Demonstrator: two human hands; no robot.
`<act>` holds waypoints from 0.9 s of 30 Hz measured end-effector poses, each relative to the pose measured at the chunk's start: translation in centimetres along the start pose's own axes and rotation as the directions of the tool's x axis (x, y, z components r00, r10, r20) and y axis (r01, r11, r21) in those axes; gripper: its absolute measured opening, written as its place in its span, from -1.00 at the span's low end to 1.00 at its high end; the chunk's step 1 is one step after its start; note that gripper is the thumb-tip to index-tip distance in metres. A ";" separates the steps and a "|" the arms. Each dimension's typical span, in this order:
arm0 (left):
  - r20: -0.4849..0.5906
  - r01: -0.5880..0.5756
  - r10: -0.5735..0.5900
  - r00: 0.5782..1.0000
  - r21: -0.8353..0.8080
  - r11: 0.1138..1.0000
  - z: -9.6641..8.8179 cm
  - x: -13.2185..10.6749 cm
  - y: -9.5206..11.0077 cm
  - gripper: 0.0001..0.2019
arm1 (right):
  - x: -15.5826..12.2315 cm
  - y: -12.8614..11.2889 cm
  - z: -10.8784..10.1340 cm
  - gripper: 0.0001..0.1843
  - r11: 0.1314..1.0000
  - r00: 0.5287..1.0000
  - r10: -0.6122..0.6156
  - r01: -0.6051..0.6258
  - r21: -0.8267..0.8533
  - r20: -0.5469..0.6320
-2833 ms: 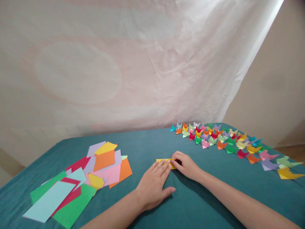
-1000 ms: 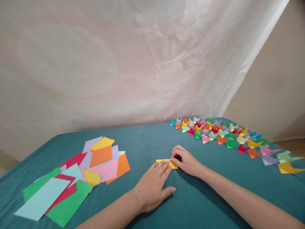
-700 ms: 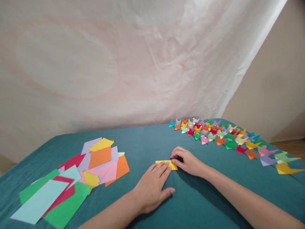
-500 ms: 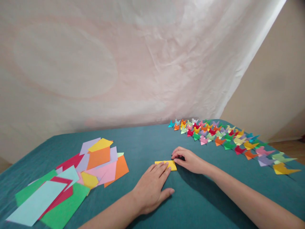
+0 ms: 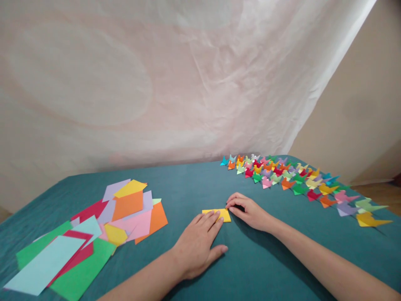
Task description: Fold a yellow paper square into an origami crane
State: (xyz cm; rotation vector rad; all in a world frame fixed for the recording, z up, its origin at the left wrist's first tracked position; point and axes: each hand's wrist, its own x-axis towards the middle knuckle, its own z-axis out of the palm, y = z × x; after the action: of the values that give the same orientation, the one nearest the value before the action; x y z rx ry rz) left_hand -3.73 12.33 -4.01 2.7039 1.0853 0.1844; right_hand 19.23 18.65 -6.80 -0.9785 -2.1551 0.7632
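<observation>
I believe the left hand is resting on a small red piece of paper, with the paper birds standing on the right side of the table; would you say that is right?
Not quite: the small piece of paper under the left hand is yellow, not red, as the head view shows. The paper birds do stand on the right side of the table.

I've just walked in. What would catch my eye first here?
Probably the bright folded paper birds in rows across the right side of the teal cloth. Next, the overlapping pile of coloured sheets on the left. Between them, the left hand lies over a small folded yellow paper, with the right hand at its right end.
</observation>
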 end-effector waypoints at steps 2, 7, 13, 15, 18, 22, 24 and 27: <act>-0.005 0.000 0.000 1.000 0.002 1.000 0.1 0.0 0.0 -0.39 | 0.0 -0.1 0.0 -0.82 1.000 1.000 -0.004 0.004 -0.007 -0.005; -0.021 -0.006 0.007 1.000 0.005 1.000 0.1 0.0 0.0 -0.40 | -0.2 -0.3 0.1 -0.79 0.998 0.999 -0.035 0.034 -0.051 -0.007; -0.004 -0.005 0.005 1.000 -0.007 1.000 -0.4 0.0 0.2 -0.39 | -0.6 -0.8 0.3 -0.77 0.966 0.993 -0.112 0.120 -0.229 0.048; 0.007 0.002 -0.002 1.000 -0.009 1.000 -0.5 0.0 0.3 -0.39 | -0.7 -1.0 0.3 -0.77 0.953 0.991 -0.116 0.129 -0.274 0.064; 0.022 0.012 -0.011 1.000 -0.008 1.000 -0.6 0.0 0.4 -0.38 | -0.6 -1.1 0.4 -0.76 0.942 0.991 -0.117 0.134 -0.309 0.072; 0.021 0.013 -0.013 1.000 -0.005 1.000 -0.6 0.0 0.4 -0.39 | -0.6 -1.2 0.4 -0.74 0.930 0.989 -0.131 0.146 -0.338 0.067; 0.018 0.012 -0.011 1.000 -0.006 1.000 -0.6 0.0 0.3 -0.39 | -0.7 -1.2 0.5 -0.73 0.921 0.987 -0.143 0.157 -0.357 0.067; 0.018 0.008 -0.008 1.000 -0.011 1.000 -0.5 0.0 0.2 -0.38 | -0.7 -1.3 0.5 -0.72 0.907 0.985 -0.164 0.175 -0.383 0.061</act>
State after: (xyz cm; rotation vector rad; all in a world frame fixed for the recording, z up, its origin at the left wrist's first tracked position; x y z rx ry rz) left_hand -3.68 12.22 -3.47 2.6854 1.0870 0.1647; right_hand 18.63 17.23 -6.42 -0.9565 -2.4320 0.2687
